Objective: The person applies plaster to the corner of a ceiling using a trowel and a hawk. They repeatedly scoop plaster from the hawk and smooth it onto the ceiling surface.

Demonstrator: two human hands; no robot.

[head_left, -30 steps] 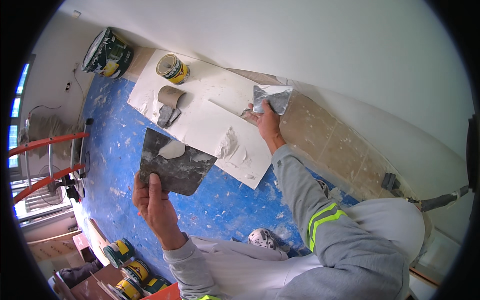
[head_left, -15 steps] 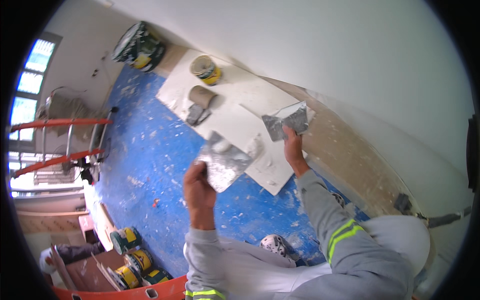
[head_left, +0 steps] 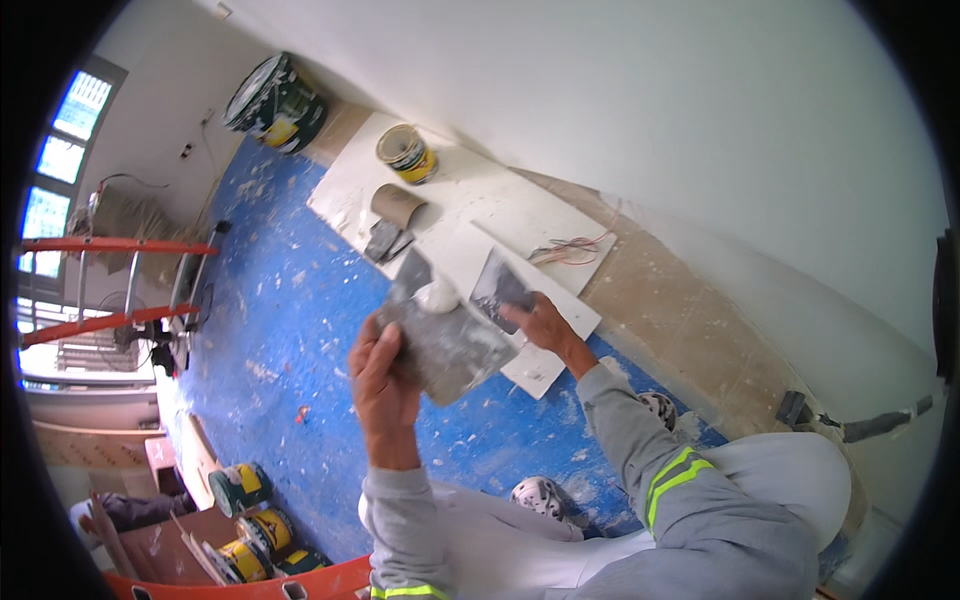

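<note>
My left hand (head_left: 384,390) is closed round the edge of a broad, grey metal spreader blade (head_left: 455,352). A lump of white putty (head_left: 437,295) sits on that blade near its far side. Close by on the right, my right hand (head_left: 546,326) grips a smaller putty spreader (head_left: 497,282), tilted, with its fingers pressed on the blade. The two blades are near each other; whether they touch I cannot tell. Both tools are held above a white board (head_left: 455,205) on the blue floor (head_left: 300,330).
On the board stand an open tin (head_left: 406,152), a brown cylinder (head_left: 399,204), grey scraps (head_left: 386,242) and thin wires (head_left: 568,248). A large bucket (head_left: 280,105) is beyond. An orange ladder (head_left: 120,245) and several paint cans (head_left: 240,487) lie left; the wall (head_left: 750,150) rises right.
My right hand has come left and lower, bringing the smaller spreader beside the larger one. The larger blade has turned, and its putty lump shows more plainly. Wires on the board are now uncovered.
</note>
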